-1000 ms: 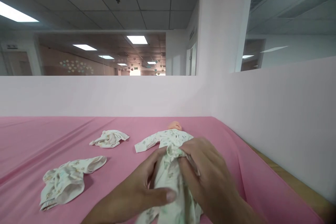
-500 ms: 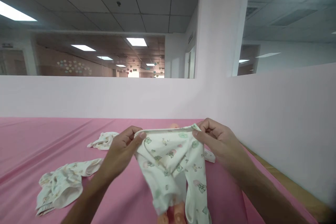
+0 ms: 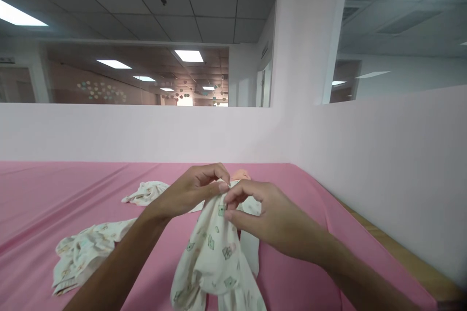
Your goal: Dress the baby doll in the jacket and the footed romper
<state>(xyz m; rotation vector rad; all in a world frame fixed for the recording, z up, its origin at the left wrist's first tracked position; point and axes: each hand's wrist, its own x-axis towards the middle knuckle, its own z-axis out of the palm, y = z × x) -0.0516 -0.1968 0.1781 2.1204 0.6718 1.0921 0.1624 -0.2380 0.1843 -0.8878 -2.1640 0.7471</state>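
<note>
Pinching printed garment (image 3: 215, 257), left hand (image 3: 189, 189) arched — right hand (image 3: 273, 214) curled close, fingers' hold unclear.

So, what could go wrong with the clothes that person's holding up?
Maybe a slip: the left grip seems to pinch only a small bit of the printed garment near its top, so it could drop. It's also hanging in folds, so it might get twisted. And it hides much of the doll from this view, so the doll could get bumped by accident.
</note>
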